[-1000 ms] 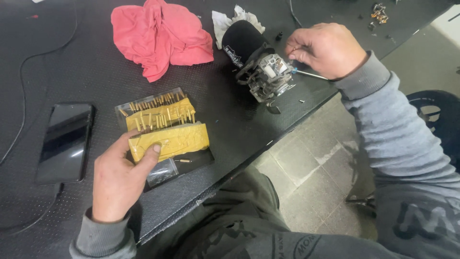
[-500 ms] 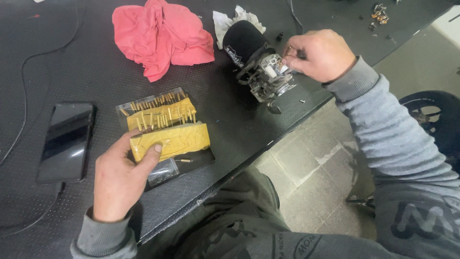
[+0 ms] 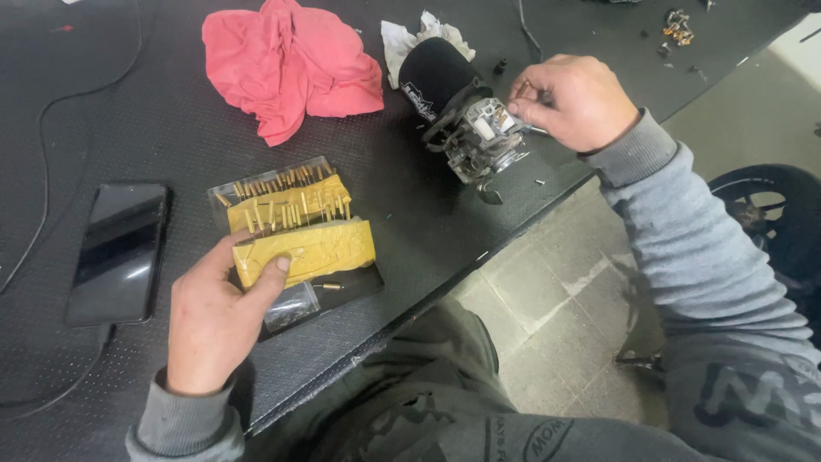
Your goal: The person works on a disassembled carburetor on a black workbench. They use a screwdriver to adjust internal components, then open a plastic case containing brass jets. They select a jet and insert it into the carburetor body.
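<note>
My left hand (image 3: 218, 312) rests on the black table, thumb and fingers touching the near yellow foam block (image 3: 312, 250) in a clear plastic case (image 3: 295, 224) full of several small brass jets. My right hand (image 3: 571, 101) is at a metal carburetor (image 3: 481, 137) with a black foam air filter (image 3: 434, 75), and it pinches a thin metal tool (image 3: 534, 130) whose tip points at the carburetor's body. One loose brass jet (image 3: 327, 286) lies beside the case.
A dark phone (image 3: 120, 251) lies at the left with a cable. A pink rag (image 3: 288, 62) and white crumpled paper (image 3: 416, 32) sit at the back. Small metal parts (image 3: 677, 26) lie far right. The table edge (image 3: 522, 224) runs diagonally above a tiled floor and a tyre (image 3: 774, 218).
My right hand has shifted slightly up and closer over the carburetor with the thin tool. My left hand stays on the yellow foam block.
</note>
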